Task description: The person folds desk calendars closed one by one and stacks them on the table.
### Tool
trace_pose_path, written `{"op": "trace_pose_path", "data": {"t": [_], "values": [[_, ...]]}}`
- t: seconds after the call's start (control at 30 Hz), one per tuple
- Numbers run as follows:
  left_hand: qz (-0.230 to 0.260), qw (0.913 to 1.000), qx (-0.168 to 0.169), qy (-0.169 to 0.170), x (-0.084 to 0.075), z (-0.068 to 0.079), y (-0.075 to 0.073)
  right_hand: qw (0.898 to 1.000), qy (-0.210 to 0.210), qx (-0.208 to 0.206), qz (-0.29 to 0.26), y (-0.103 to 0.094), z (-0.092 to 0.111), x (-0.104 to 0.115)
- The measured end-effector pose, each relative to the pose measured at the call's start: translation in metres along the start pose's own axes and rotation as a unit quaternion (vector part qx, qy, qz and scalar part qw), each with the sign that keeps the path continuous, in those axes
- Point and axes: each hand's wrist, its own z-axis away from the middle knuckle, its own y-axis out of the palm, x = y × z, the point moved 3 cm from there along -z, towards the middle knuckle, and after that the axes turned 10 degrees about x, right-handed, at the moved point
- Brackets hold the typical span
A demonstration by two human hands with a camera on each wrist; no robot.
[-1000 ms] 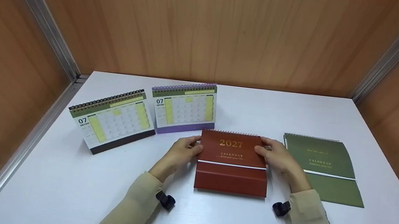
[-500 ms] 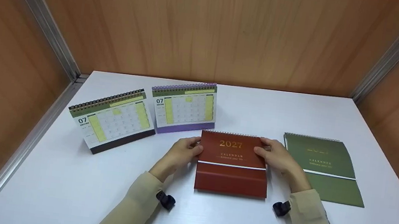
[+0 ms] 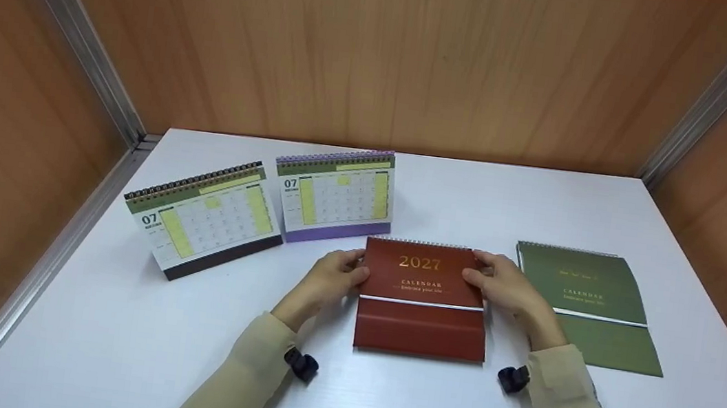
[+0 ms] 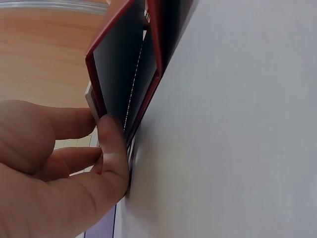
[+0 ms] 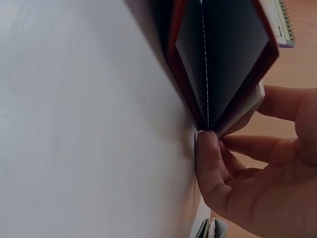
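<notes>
A left hand [image 3: 329, 276] and right hand [image 3: 505, 285] pinch the spiral-bound top corners of a matte red 2027 desk calendar [image 3: 423, 298] on a smooth white worktop [image 3: 381, 400], a flat green calendar [image 3: 590, 308] just beyond the right hand, two standing July calendars [image 3: 266, 209] beyond the left.

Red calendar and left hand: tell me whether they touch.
Touching. The left wrist view shows the left hand with its thumb pressed on the red calendar at its lower edge.

Head overhead – wrists close, table-level.
</notes>
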Motion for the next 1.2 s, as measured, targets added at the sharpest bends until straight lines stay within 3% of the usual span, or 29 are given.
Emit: {"op": "trace_pose_path", "data": {"t": [0.4,0.6,0.7,0.93,1.2], "values": [[-0.004,0.9998,0.003,0.020,-0.006,0.001,-0.002,0.999,-0.028,0.004,-0.016,-0.009,0.010,0.009],[-0.060,0.9975,-0.032,0.016,-0.010,0.004,-0.004,0.999,-0.046,-0.013,0.012,-0.014,0.016,0.016],[-0.087,0.9949,-0.042,0.030,-0.018,0.006,-0.006,0.998,-0.047,-0.031,0.030,-0.016,0.019,0.021],[-0.156,0.9789,-0.073,0.109,-0.040,0.007,-0.012,0.993,-0.064,-0.048,0.081,-0.015,0.019,0.035],[-0.271,0.9549,-0.064,0.102,-0.051,0.006,-0.009,0.979,-0.071,-0.046,0.184,-0.009,0.022,0.054]]}}
